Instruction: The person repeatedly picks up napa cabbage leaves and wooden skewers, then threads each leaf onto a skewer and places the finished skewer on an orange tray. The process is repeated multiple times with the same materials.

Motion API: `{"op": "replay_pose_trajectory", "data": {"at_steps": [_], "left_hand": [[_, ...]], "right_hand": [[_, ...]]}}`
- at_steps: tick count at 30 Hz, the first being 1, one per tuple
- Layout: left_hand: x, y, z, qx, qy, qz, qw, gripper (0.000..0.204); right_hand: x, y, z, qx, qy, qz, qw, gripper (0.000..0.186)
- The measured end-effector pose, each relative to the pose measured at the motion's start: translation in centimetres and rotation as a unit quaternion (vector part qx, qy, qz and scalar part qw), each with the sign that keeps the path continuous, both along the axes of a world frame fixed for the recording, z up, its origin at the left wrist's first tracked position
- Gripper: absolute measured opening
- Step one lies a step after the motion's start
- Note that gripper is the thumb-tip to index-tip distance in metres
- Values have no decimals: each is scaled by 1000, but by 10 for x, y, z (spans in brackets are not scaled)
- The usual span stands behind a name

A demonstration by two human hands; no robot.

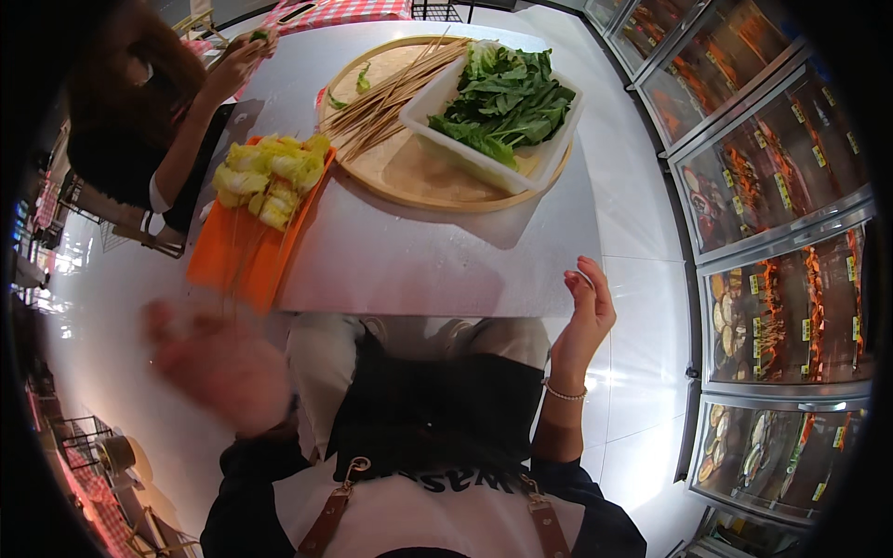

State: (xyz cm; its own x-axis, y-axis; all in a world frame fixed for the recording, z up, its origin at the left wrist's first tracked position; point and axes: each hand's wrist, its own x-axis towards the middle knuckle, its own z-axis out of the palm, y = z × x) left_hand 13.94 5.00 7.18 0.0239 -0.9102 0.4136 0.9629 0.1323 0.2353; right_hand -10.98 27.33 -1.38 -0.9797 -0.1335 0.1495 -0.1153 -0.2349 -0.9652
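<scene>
My left hand (219, 363) is smeared by motion beside the near end of an orange tray (209, 251). Whether its fingers hold anything cannot be made out. On that tray lie skewers of folded yellow-green cabbage leaves (273, 177), their thin sticks pointing toward me. Past the table's right front corner, my right hand (588, 312) is raised with fingers loosely bent and apart, nothing visible in it. Farther back, a round woven tray (446, 191) carries a heap of bamboo skewers (395, 93) and a white plastic tub (423, 130) full of dark green leaves (507, 102).
A grey metal table (400, 270) stands in front of my knees. At the far left another person (139, 112) sits, hands (246, 56) raised around something green. Glass-door display fridges (781, 307) with skewered food line the right side. A red-checked cloth (344, 11) lies beyond the table.
</scene>
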Motion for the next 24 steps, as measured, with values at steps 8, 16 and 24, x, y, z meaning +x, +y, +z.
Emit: {"op": "replay_pose_trajectory", "data": {"at_steps": [8, 16, 24], "left_hand": [[-105, -7, -38, -338, -422, 73, 838, 27], [-146, -15, -58, -239, -241, 90, 936, 16], [-132, -12, -61, -205, -301, -53, 930, 10]], "right_hand": [[-31, -99, 31, 111, 232, 150, 955, 17], [-31, -144, 45, 258, 407, 364, 797, 26], [-33, -139, 42, 335, 409, 339, 778, 30]]}}
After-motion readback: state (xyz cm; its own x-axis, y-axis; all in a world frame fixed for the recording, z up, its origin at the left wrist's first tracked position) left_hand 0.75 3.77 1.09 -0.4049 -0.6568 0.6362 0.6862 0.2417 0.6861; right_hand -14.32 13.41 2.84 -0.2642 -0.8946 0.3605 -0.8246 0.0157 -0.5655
